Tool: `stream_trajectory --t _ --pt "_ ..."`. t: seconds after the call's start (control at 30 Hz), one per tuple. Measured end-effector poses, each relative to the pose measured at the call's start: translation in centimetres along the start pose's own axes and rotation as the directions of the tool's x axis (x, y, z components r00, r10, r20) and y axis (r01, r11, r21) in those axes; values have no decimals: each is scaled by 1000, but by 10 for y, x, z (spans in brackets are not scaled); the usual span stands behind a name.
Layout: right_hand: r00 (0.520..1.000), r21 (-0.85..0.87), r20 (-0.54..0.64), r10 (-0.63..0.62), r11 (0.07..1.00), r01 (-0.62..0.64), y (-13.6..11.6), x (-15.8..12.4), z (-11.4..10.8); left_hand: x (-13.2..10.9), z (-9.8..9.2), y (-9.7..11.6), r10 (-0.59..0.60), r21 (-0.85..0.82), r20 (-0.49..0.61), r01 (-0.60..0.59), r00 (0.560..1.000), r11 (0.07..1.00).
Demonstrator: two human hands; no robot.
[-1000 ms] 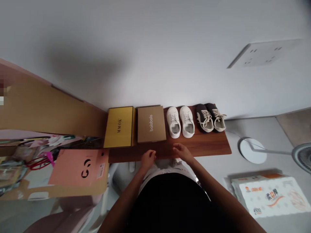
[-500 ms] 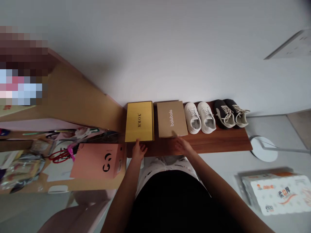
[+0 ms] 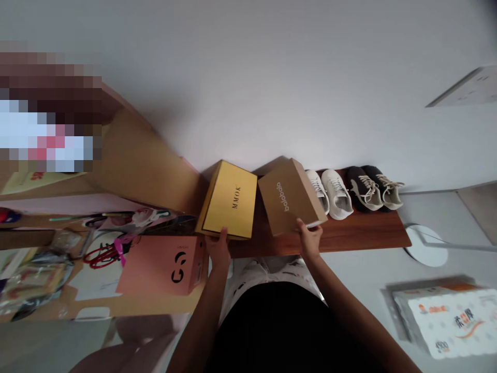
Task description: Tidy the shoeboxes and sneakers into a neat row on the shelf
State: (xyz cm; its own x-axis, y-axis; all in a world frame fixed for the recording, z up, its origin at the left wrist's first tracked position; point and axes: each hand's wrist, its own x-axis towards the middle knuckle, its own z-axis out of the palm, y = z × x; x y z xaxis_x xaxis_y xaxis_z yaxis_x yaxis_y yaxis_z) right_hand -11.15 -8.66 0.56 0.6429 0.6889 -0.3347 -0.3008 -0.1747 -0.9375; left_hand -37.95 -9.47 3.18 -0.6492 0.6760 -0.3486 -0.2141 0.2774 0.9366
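My left hand (image 3: pixel 218 247) grips the near edge of a yellow shoe box (image 3: pixel 229 205) marked MMOK, tilted up off the brown wooden bench (image 3: pixel 361 234). A brown cardboard box (image 3: pixel 290 196) marked balabala is held at its near corner by my right hand (image 3: pixel 309 238); it is tilted too and lifted off the bench. Both hands have their fingers closed on the box edges. Beside the brown box a pair of white sneakers (image 3: pixel 334 191) and a pair of dark sneakers (image 3: pixel 373 187) stand on the bench against the white wall.
A pink box (image 3: pixel 161 264) lies left of my left hand on a cluttered shelf. A white round lamp base (image 3: pixel 425 244) sits on the floor right of the bench. A pack of tissue paper (image 3: pixel 450 318) lies at lower right.
Both hands reached forward to the two boxes, took hold of their near edges and lifted them, tilted, off the bench. The view has shifted left.
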Motion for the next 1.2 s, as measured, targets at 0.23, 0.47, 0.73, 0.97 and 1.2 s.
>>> stream_trajectory --t 0.23,0.47,0.73,0.97,1.2 --pt "669 -395 319 -671 548 738 -15 3 -12 -6 -18 -12 670 516 438 -778 600 359" --pt "403 -376 708 -580 174 910 27 9 -13 5 -9 -50 535 572 687 -820 491 19" --pt "469 -477 850 -239 25 878 60 6 -8 12 -3 -83 201 607 730 -755 653 247" --pt "512 -514 858 -47 -26 858 59 10 -5 15 0 -76 175 570 586 -556 791 605" --pt "539 -534 838 -84 71 842 64 7 -11 20 -4 -68 92 608 671 -616 736 500"
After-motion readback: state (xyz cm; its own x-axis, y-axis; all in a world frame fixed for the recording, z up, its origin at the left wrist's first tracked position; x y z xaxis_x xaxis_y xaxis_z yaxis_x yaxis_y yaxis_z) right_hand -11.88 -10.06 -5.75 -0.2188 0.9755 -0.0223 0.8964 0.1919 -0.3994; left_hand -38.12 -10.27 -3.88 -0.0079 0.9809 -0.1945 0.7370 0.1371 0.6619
